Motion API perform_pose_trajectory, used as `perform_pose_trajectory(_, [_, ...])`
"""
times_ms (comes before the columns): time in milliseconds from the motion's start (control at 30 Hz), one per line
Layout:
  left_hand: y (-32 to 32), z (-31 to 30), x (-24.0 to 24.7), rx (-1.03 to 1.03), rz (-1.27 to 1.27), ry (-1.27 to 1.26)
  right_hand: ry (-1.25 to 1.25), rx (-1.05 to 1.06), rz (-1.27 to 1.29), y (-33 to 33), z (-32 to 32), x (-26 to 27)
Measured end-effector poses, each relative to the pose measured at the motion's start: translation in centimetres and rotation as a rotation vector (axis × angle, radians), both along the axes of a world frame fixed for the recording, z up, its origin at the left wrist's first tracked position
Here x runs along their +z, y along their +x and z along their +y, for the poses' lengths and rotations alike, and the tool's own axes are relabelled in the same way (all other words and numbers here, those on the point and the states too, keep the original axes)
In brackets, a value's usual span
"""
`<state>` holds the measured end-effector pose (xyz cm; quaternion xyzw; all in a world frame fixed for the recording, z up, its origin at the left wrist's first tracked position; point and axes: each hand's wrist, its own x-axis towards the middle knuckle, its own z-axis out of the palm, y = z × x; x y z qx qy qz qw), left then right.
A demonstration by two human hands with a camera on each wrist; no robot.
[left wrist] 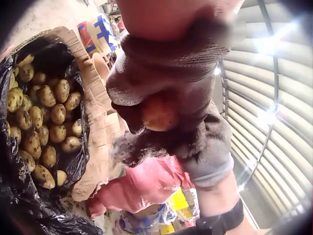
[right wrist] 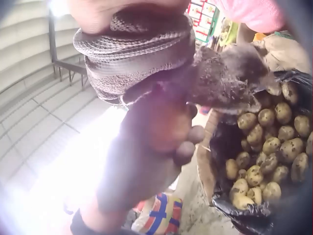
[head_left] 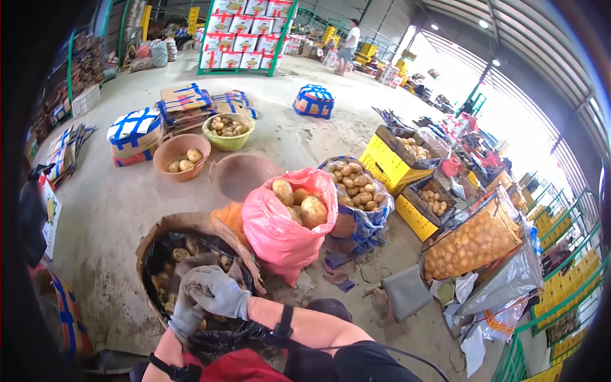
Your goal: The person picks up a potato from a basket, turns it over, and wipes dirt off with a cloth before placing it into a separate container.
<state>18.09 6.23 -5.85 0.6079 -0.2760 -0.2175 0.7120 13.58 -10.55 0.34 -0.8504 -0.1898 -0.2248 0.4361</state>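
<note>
Both hands wear grey gloves and meet above a cardboard-sided sack [head_left: 153, 245] lined with black plastic. Soiled potatoes [left wrist: 46, 95] fill the sack. One potato [left wrist: 160, 113] sits between the palms; the left hand [head_left: 186, 313] [left wrist: 161, 73] curls round it from one side, and the right hand [head_left: 221, 290] [right wrist: 139, 58] wraps the other side. In the right wrist view the same potato [right wrist: 168, 128] is blurred, with fingertips at its edge. Dark, dirty fabric [right wrist: 227, 81] sticks out beside the hands; whether it is a cloth or glove material I cannot tell.
A pink sack [head_left: 286, 232] of large potatoes stands just right of the cardboard-sided sack, with a blue-and-white sack [head_left: 375, 219] beyond. Bowls [head_left: 170, 149] lie ahead. Yellow crates [head_left: 388, 167] and a mesh bag [head_left: 468, 245] stand at right. A person [head_left: 350, 43] is far back.
</note>
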Motion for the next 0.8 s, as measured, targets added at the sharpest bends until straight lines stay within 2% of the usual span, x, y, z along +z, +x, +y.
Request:
perform_pose_trajectory(67, [-1.4,0.2,2.3,-0.036,0.047,0.016,0.440,0.080,0.127,1.0,0.1,-2.5])
perform_pose_trajectory(100, [-1.6,0.2,3.1,-0.066,0.094,0.043,0.843,0.184,0.443,1.8,-0.3,-3.6])
perform_pose_trajectory(133, [-1.8,0.5,3.9,-0.088,0.140,0.071,0.889,0.170,0.560,1.8,-1.3,-2.5])
perform_pose_trajectory(200, [-2.0,1.2,5.9,-0.074,0.171,0.089,0.843,0.059,0.548,2.5,-2.4,-2.7])
perform_pose_trajectory(233, [-2.0,1.2,7.3,-0.048,0.310,-0.032,0.918,0.088,0.520,2.6,-2.6,-2.6])
perform_pose_trajectory(267, [-1.9,1.3,8.0,-0.026,0.450,-0.156,0.903,0.105,0.518,2.5,-2.4,-2.6])
perform_pose_trajectory(333, [-1.3,0.8,6.2,-0.024,0.367,-0.228,0.813,0.047,0.318,1.2,-1.5,-0.3])
perform_pose_trajectory(367, [-0.8,0.5,5.1,-0.038,0.489,-0.292,0.599,0.028,0.386,0.5,-1.3,0.8])
perform_pose_trajectory(400, [-0.5,0.5,4.5,-0.053,0.611,-0.354,0.343,0.002,0.112,-0.1,-0.5,2.1])
perform_pose_trajectory(433, [-0.7,-0.2,5.3,-0.110,0.562,-0.322,0.237,-0.040,0.006,-0.5,0.5,1.8])
perform_pose_trajectory(467, [-0.3,-0.8,3.3,0.004,0.635,-0.385,0.132,-0.080,-0.097,-1.0,1.5,1.4])
perform_pose_trajectory(533, [-0.5,-0.6,3.0,0.039,0.668,-0.402,0.143,-0.100,-0.069,-1.7,2.5,1.1])
perform_pose_trajectory(600, [0.4,0.2,3.5,-0.043,0.701,-0.423,-0.122,0.082,0.100,-1.6,2.3,0.4])
perform_pose_trajectory(633, [0.6,0.7,5.2,-0.001,0.808,-0.348,-0.301,0.093,0.176,-2.2,2.2,1.6])
perform_pose_trajectory(667, [0.5,0.6,7.3,0.101,0.959,-0.375,-0.300,0.103,0.178,-2.2,2.0,0.9])
perform_pose_trajectory(733, [1.2,1.5,7.5,0.228,0.781,-0.266,-0.360,-0.110,0.194,-1.7,1.3,-1.1])
perform_pose_trajectory(800, [1.6,2.5,6.0,0.226,0.819,-0.266,-0.165,-0.077,0.206,-0.8,0.3,-0.5])
